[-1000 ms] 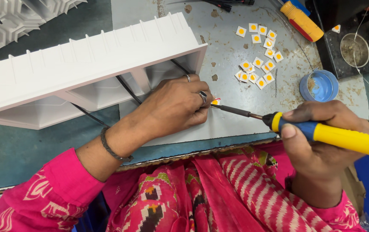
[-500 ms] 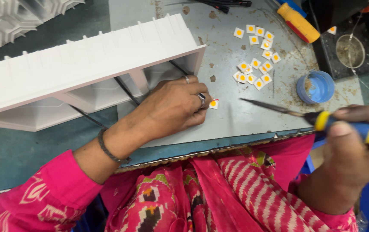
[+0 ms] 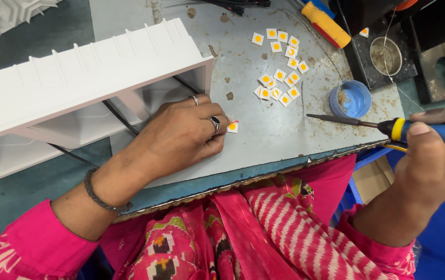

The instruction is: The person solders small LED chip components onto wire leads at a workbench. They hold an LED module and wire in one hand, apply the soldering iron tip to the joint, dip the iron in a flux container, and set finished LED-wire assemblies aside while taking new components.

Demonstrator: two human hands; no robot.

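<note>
White finned housing (image 3: 77, 88) runs off the left edge, so its full shape is cut off. Mid-frame, the left hand (image 3: 181, 137) lies curled on the metal plate (image 3: 264, 129), fingertips pinning one small white chip with an orange dot (image 3: 232, 126). The blue cap (image 3: 350, 98) holds brownish residue, hard to make out. At right, the right hand (image 3: 435, 166) is wrapped tight around the soldering iron (image 3: 388, 126), its tip well right of that chip.
</note>
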